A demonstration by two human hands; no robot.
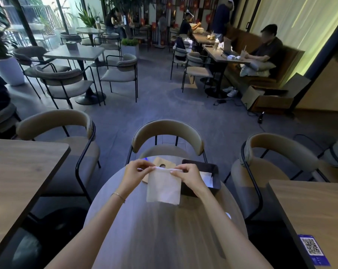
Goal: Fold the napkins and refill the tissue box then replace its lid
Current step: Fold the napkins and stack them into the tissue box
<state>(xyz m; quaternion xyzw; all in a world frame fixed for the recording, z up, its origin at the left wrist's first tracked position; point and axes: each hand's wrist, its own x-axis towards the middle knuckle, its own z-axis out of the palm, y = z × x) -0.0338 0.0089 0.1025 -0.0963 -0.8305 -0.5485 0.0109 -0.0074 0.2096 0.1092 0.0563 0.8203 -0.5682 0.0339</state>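
A white napkin (163, 188) hangs above the round table (164, 230), held by its top edge. My left hand (136, 171) pinches the top left corner and my right hand (185, 174) pinches the top right. Behind the napkin lies the tan lid (165, 163) with a round hole, flat on the table. To the right stands the dark open tissue box (215, 169), with white napkins (207, 177) inside. My right wrist hides part of the box's near wall.
An empty chair (168, 136) faces me across the round table, with further chairs (271, 152) either side. Wooden tables stand at left (18, 171) and right (319, 210); the right one bears a blue QR card (313, 247). People sit at tables far back.
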